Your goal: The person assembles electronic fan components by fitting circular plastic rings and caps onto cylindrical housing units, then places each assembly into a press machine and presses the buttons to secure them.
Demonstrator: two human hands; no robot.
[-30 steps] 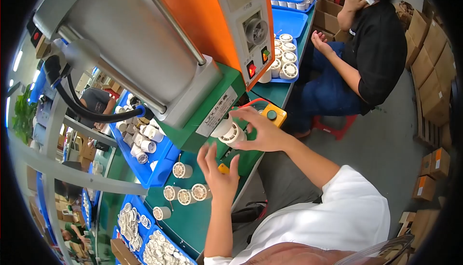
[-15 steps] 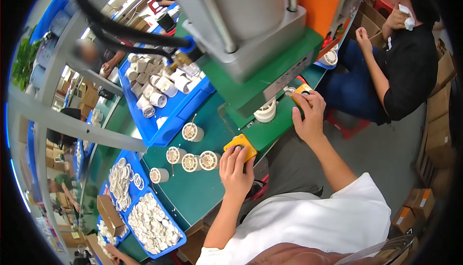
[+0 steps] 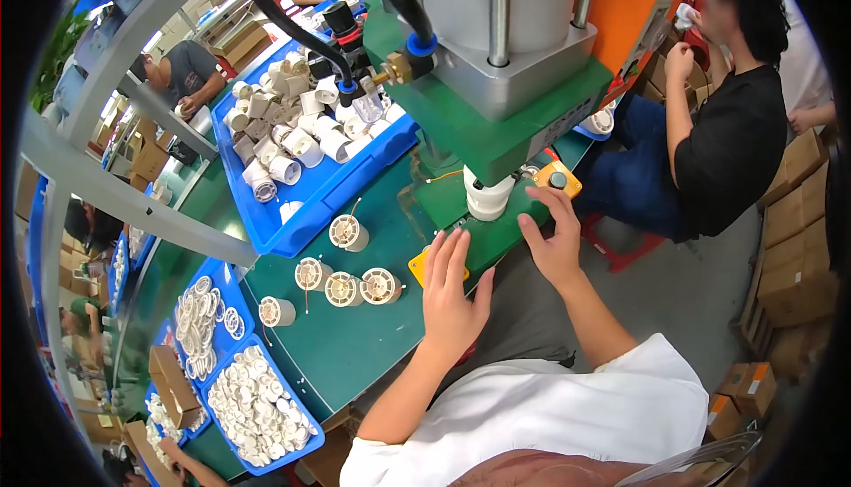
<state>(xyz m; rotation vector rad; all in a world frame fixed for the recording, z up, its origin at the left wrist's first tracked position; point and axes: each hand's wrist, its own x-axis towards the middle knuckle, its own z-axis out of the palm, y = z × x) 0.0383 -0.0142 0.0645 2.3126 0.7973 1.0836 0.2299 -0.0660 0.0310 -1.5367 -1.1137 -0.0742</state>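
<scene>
My left hand [image 3: 450, 299] is open with fingers spread, over the near edge of a yellow button box [image 3: 419, 267] and partly covering it. My right hand [image 3: 556, 243] is open too, just right of the press base and below a second yellow box with a dark button [image 3: 558, 180]. Between and beyond my hands, a white cylindrical part [image 3: 487, 199] stands on the green base under the press head [image 3: 496, 115]. Several white round parts, such as one [image 3: 379, 286], lie on the green table left of my left hand.
A blue tray [image 3: 306, 232] of white cylinders lies beyond the round parts. Blue bins [image 3: 310, 443] with white rings and small pieces are at the lower left. A grey metal frame [image 3: 151, 221] crosses the left side. A person in black [image 3: 731, 141] sits at the right.
Both hands have lifted off the yellow button boxes and opened. The view has shifted, showing more of the white cylindrical part under the press. The seated person's hands have moved nearer the face.
</scene>
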